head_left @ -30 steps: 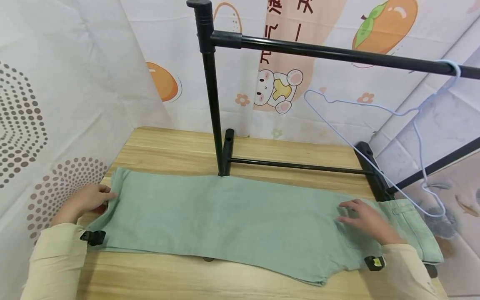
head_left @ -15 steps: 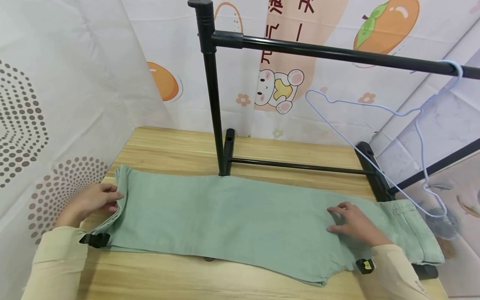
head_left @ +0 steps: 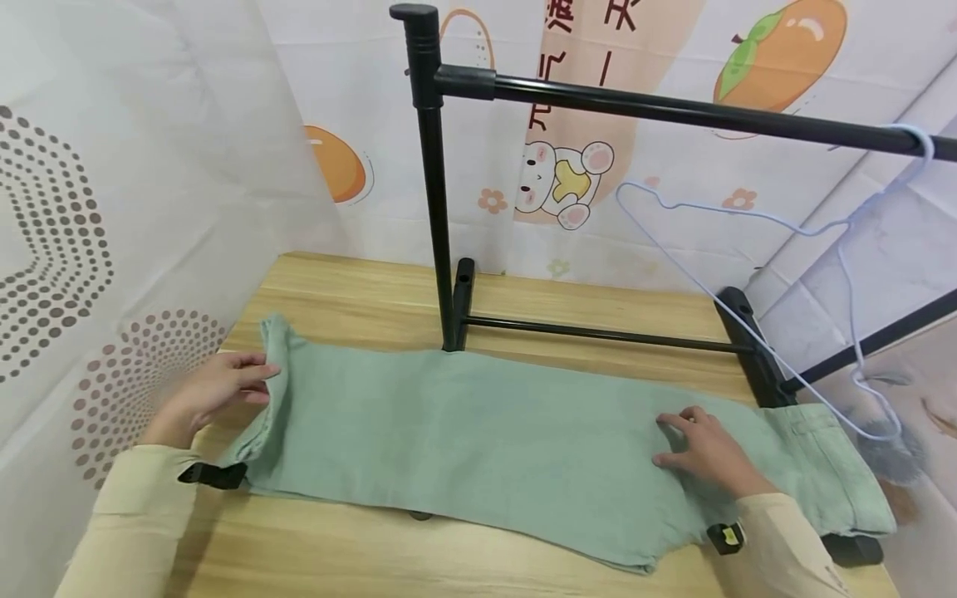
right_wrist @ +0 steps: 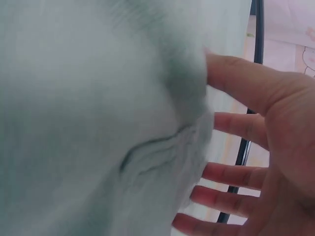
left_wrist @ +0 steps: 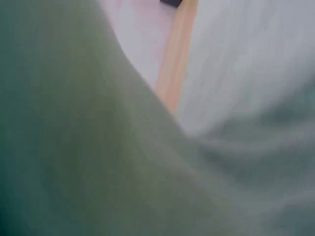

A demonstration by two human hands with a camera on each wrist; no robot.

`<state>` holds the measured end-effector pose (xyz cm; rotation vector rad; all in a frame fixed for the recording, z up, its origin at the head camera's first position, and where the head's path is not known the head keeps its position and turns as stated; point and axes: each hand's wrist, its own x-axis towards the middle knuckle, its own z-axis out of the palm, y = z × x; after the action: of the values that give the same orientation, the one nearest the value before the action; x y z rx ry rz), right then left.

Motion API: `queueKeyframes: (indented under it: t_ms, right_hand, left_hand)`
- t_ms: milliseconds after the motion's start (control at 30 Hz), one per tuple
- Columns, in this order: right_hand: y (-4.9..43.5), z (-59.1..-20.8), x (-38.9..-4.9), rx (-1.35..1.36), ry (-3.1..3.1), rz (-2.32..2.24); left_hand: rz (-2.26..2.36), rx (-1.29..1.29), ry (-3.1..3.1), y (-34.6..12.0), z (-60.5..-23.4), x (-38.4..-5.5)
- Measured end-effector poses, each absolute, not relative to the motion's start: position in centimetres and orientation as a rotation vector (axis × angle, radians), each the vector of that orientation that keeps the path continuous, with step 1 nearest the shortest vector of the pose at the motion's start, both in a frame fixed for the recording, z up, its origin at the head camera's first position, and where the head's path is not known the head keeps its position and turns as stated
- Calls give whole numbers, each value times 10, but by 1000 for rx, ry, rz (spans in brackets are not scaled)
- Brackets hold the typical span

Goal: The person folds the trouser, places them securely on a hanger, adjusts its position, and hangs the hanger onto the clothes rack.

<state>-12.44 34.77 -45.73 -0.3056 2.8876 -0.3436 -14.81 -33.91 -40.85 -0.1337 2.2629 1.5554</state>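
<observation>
A pair of light green trousers [head_left: 478,432] lies folded lengthwise along the wooden table, legs to the left and waistband to the right. At the leg end, my left hand [head_left: 224,386] pinches the raised hem, which curls up off the table. Blurred green cloth [left_wrist: 98,147] covers most of the left wrist view, and my left fingers do not show there. Over the hip part, my right hand [head_left: 706,453] rests its spread fingertips on the cloth. Those spread fingers [right_wrist: 236,177] appear beside wrinkled fabric in the right wrist view.
Behind the trousers stands a black garment rack [head_left: 435,216] with a low crossbar [head_left: 598,331]. A pale blue hanger [head_left: 785,223] hangs from its top rail at the right, its lower end near the waistband. Printed curtains [head_left: 134,166] enclose the table [head_left: 336,291] at the back and sides.
My left hand has moved right, lifting the hem and drawing it inward. My right hand has shifted slightly left along the cloth. The view has also shifted a little.
</observation>
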Motion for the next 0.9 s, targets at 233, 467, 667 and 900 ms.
queueKeyframes:
  t_ms: [233,467,667,900]
  right_hand:
    - [348,-455,-123,-286,2889,-348]
    - [346,-454,-121,-267,2882,-342]
    - [345,-454,-119,-277,2889,-329]
    - [345,-453,-119,-280,2882,-319]
  left_hand:
    - [1628,-127,2236,-318,-408,-151]
    - [1649,-102,2242,-302,-407,-151]
    - [1698,-53,2272,-290,-404,-147]
    - [1797,-16,2225,-272,-401,-143]
